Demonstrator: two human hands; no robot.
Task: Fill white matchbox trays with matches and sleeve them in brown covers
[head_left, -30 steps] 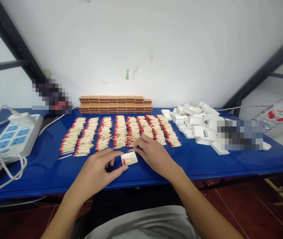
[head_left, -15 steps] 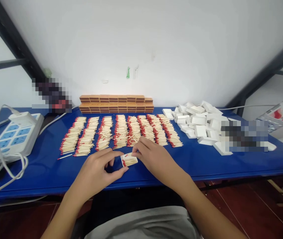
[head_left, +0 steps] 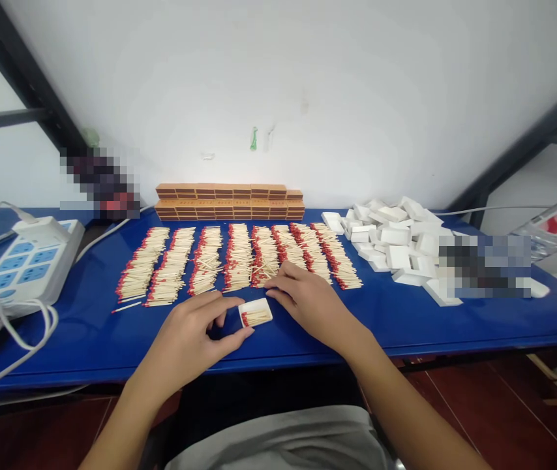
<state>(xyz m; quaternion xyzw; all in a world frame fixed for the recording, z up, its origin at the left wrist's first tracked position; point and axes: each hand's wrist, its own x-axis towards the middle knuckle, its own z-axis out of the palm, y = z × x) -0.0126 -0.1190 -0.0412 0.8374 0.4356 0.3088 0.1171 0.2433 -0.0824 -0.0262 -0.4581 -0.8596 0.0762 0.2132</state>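
Nearest, light grey cloth (head_left: 278, 437) covers the person's lap, below the edge of the glossy blue surface (head_left: 302, 343). On the front part of the surface lies a small, white, open rectangular tray (head_left: 260, 304), between the two hands. The left hand (head_left: 193, 333) lies at the tray's left end: forefinger at the far left corner, thumb along the near side, the tray pinched between them. Inside, wooden matches with red heads (head_left: 256, 318) lie along the near side, heads to the left; the white floor shows on the far side. The right hand (head_left: 302, 300) is just beyond the tray's far right corner, fingers bent and drawn together at the near end of the fifth row from the left; whether a match is pinched there cannot be told. Beyond the hands, eight rows of red-headed wooden matches (head_left: 237, 258) run away from the person; one loose red-headed match (head_left: 126, 307) lies by the leftmost. Right of the rows: a heap of white, open rectangular trays (head_left: 398, 236). Farthest, brown-and-orange rectangular boxes (head_left: 229, 203) stand stacked before the white wall (head_left: 200, 85).
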